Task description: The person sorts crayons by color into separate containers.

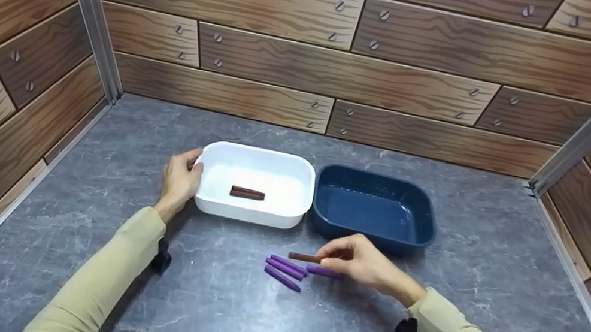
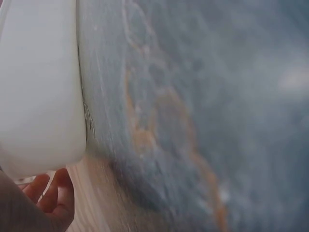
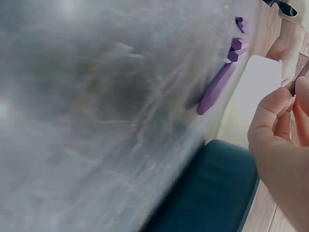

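Note:
My right hand (image 1: pixel 366 262) pinches a brown crayon (image 1: pixel 303 257) by one end, between thumb and fingertips. The crayon points left, above several purple crayons (image 1: pixel 283 278) lying on the table; one purple crayon (image 1: pixel 316 270) is partly hidden under the hand. My left hand (image 1: pixel 180 179) holds the left end of a white container (image 1: pixel 250 214), thumb at the rim and fingers around its outer side. Inside that container, brown crayons (image 1: pixel 247 193) lie side by side. In the left wrist view, curled fingers (image 2: pixel 60 198) show at the white wall's end.
A dark blue container (image 1: pixel 370 240) stands right beside the white one, with bare floor showing inside. Both rest on a grey marbled table (image 1: pixel 219 323). Wood-patterned panels (image 1: pixel 266 57) enclose the back and both sides.

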Tool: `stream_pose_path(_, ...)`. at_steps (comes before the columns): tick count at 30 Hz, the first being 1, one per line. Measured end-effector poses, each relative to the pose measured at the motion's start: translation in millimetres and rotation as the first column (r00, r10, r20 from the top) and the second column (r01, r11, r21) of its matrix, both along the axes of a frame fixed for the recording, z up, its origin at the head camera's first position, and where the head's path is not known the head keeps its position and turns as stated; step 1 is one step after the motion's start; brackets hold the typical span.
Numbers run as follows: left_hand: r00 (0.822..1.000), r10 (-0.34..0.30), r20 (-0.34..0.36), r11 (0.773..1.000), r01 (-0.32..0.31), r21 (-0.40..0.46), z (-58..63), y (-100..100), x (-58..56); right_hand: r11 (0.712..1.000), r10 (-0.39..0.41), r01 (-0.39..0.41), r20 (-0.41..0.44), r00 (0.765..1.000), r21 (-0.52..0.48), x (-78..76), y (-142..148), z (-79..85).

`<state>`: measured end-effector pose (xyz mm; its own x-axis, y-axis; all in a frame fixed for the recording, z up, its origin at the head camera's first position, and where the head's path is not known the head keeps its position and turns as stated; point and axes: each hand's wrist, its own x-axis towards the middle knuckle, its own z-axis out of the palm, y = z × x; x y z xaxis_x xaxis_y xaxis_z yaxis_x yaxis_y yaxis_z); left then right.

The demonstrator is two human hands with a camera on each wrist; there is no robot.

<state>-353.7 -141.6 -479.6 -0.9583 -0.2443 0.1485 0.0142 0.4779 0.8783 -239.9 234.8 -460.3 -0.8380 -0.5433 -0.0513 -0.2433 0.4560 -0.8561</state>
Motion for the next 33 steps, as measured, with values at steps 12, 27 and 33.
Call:
stream_pose_path(12, 1.000, 0.002, -0.005, 1.000, -0.002, 0.009, 1.2, -0.5, 1.7, 0.999, -0.040, 0.039, -0.004, 0.999, -0.033, -9.5, -24.8, 16.9)
stream_pose_path(27, 1.000, 0.010, -0.002, 1.000, -0.010, -0.010, 0.5, -0.9, -0.5, 0.991, -0.110, 0.105, -0.054, 0.992, -0.088, -31.5, -52.0, 31.7)
stream_pose_path(33, 1.000, 0.002, -0.011, 1.000, -0.002, -0.009, -0.5, -0.3, -0.9, 0.983, -0.149, 0.144, -0.036, 0.988, -0.111, -39.6, -61.3, 33.1)
